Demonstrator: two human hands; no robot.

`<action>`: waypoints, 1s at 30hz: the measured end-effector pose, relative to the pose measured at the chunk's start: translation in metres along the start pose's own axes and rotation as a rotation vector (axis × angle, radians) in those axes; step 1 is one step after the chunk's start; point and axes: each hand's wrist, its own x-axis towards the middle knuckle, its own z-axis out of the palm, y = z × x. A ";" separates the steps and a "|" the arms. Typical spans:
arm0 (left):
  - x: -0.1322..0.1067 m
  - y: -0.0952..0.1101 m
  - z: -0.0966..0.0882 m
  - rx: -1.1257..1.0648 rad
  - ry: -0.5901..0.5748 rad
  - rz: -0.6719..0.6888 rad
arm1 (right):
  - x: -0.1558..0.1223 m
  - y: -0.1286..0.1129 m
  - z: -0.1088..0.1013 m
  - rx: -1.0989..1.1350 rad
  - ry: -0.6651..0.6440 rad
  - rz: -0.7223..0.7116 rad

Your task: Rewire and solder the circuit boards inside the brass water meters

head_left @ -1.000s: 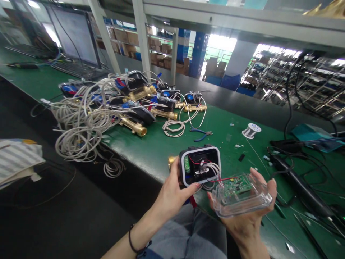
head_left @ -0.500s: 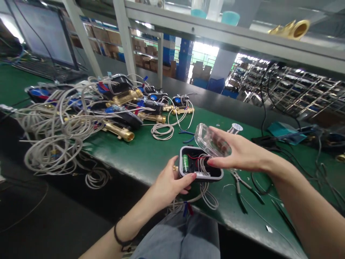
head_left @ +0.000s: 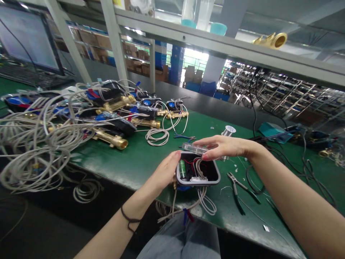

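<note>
At the frame's centre, the black box [head_left: 201,183] was touched at left by the left hand [head_left: 165,172], whose grip could not be told; above, 1 clear cover [head_left: 194,148] was pinched by the right hand [head_left: 229,145].

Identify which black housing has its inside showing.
The black housing at the left hand, with the right hand holding a clear cover over its far side: a green cylinder shows inside. The heaped housings farther left show no interior.
</note>
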 end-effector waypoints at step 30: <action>-0.065 -0.022 0.051 0.115 0.199 0.228 | -0.074 0.002 0.128 -0.927 0.890 -0.285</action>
